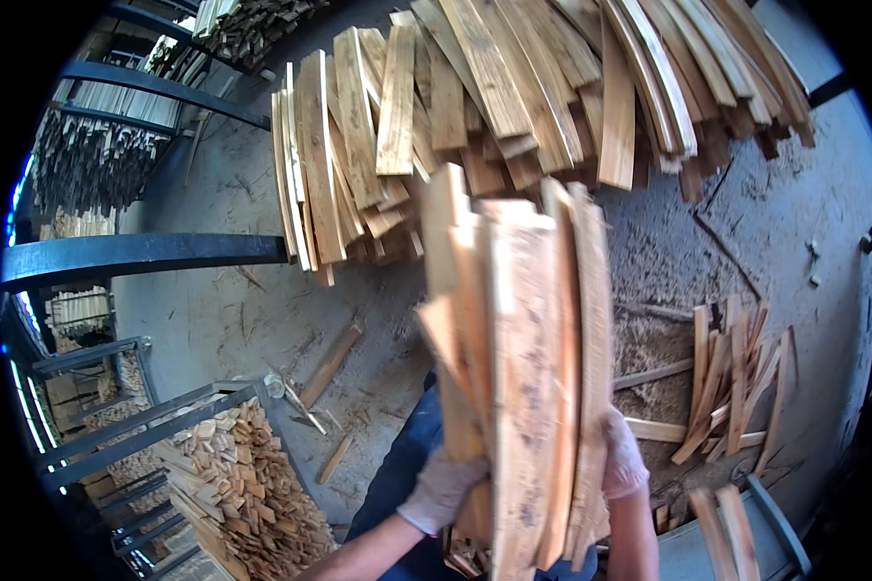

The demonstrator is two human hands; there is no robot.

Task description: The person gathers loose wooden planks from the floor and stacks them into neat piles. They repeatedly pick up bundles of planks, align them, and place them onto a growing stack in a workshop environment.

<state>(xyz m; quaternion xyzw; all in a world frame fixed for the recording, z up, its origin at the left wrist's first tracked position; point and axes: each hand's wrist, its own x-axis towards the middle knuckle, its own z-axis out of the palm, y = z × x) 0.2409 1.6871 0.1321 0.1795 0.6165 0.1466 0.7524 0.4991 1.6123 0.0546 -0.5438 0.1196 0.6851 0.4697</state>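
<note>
Between my two gloved hands stands a bundle of rough wooden slats (pixel 525 368), held close to my body with its long sides running away from me. My left hand (pixel 443 492), in a pale work glove, grips the bundle's left side low down. On the right side my right hand (pixel 623 455), gloved alike, presses against the outer slat, its fingers partly hidden behind the wood. The bundle's slats differ in length, and their far ends fan out a little. Beyond them lies a large pile of long wooden slats (pixel 455 87), loosely stacked.
A metal rack full of stacked wood (pixel 242 474) stands at the lower left. Dark metal bars (pixel 145 261) reach in from the left. Loose slats (pixel 736 387) lie on the dusty floor (pixel 203 329) at right. A metal frame (pixel 780 528) holds two slats near the lower right.
</note>
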